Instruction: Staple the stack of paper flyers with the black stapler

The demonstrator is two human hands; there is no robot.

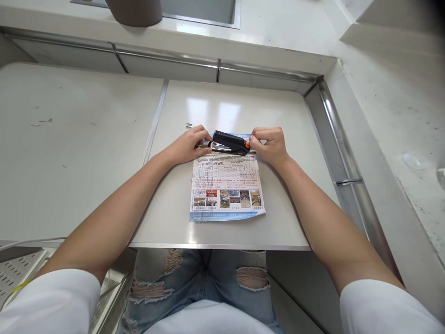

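A black stapler (229,142) with an orange end lies across the far edge of a printed leaflet (225,185) on a white table (278,213). My left hand (189,144) has its fingers curled and pinched on the stapler's left, metal end. At the stapler's right end, by the orange part, my right hand (269,144) is closed with its fingers curled, touching it. The leaflet has dense text and a row of small photos near its front edge.
A small metal piece (188,125) lies on the table behind my left hand. A second white table (69,148) adjoins on the left. A metal rail (340,153) runs along the right side, a raised ledge with a dark container (135,11) at the back.
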